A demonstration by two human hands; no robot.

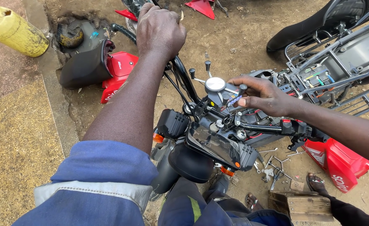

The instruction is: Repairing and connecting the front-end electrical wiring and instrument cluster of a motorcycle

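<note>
The handlebar (184, 79) runs from upper left to lower right across the motorcycle's front, the left hand (159, 29) clenched around its far end while the nearer right hand (261, 96) pinches a small part beside the round gauge (215, 84) at its middle.

The motorcycle handlebar (184, 79) stands in the middle, with the headlight (211, 144) just below it and the round gauge (215, 84) above the headlight. The left hand (159, 31) lies on the far end of the handlebar; the right hand (261, 96) is right of the gauge, its fingers (242, 101) touching the parts beside it. Left of the handlebar, a seat (86, 65) lies on the ground, and a jerrycan (15, 31) is further left, well apart. Right of the bike, a frame (339, 62) lies. Below the right hand, wrenches (274, 161) are on the ground, near a wooden block (301, 205).
</note>
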